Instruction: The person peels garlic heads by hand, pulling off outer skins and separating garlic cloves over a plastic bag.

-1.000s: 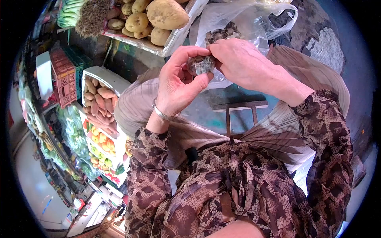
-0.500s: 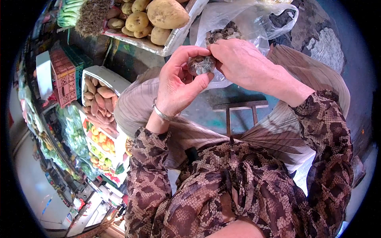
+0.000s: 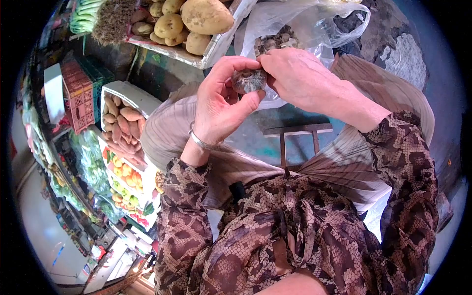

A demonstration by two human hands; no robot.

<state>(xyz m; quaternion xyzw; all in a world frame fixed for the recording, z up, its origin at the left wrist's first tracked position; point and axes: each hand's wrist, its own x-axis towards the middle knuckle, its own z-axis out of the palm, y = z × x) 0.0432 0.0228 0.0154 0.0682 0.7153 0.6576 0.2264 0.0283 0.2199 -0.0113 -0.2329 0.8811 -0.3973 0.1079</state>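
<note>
Between the thumb and fingers of my left hand [image 3: 223, 101] is a round, grey-brown bulb [image 3: 249, 81] that looks like garlic with papery skin. My right hand [image 3: 305, 81] touches the bulb's right side, its thumb and fingers pinched together there; what they grip is hidden. Behind my right hand, an open clear plastic bag [image 3: 314, 24] holds small dark brown pieces [image 3: 280, 42].
A white crate [image 3: 206, 59] of potatoes stands at the upper left. Sweet potatoes [image 3: 123, 123] fill a white box on the left, beside red and green plastic crates [image 3: 81, 98]. A wooden stool or frame [image 3: 298, 130] shows between my knees.
The bulb has turned slightly in my left hand, and its upper face looks darker. Both hands have stayed in nearly the same place.
</note>
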